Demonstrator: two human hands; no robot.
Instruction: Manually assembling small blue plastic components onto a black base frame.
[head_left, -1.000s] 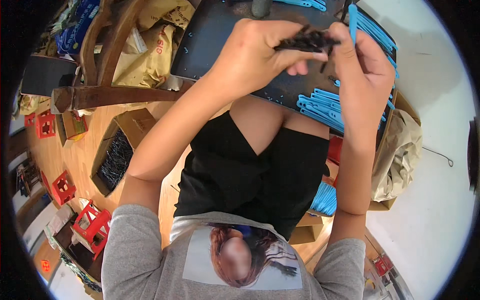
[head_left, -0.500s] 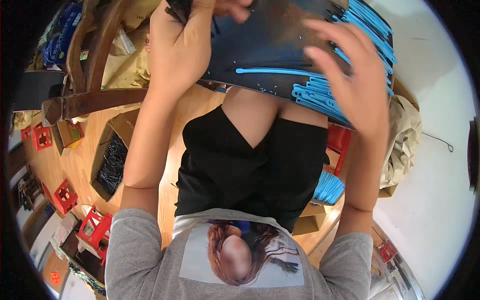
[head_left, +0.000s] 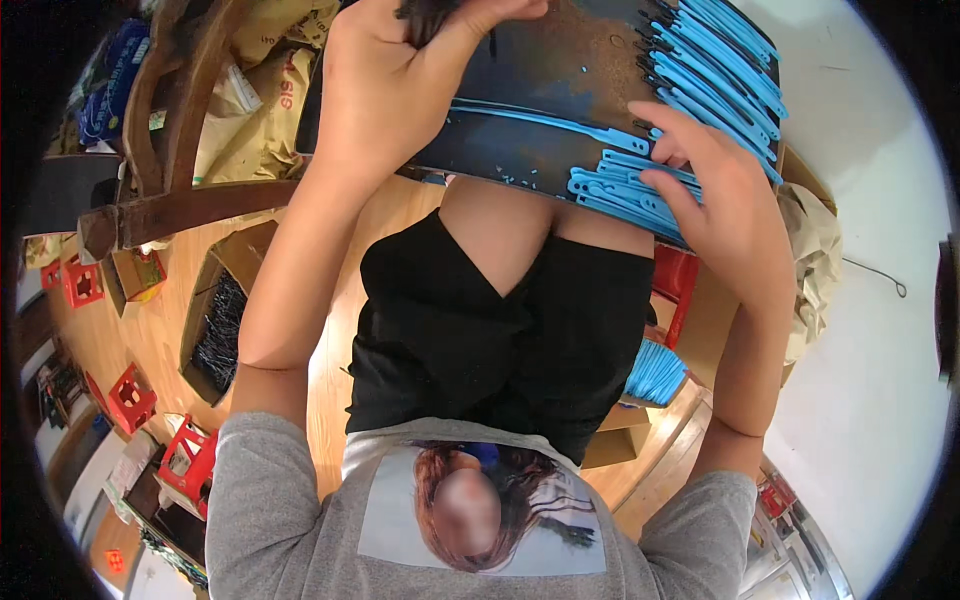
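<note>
Blue strips [head_left: 715,70], fanned beyond and piled beside the right hand [head_left: 722,190], open with thumb and fingers parted; dark bundle [head_left: 425,18] gripped in the left hand [head_left: 385,95]. Could catch two strips in one pinch because of the overlap, or nudge some off the table's [head_left: 475,146] near edge, just lapward of the right hand; more room leftward, between both hands.
</note>
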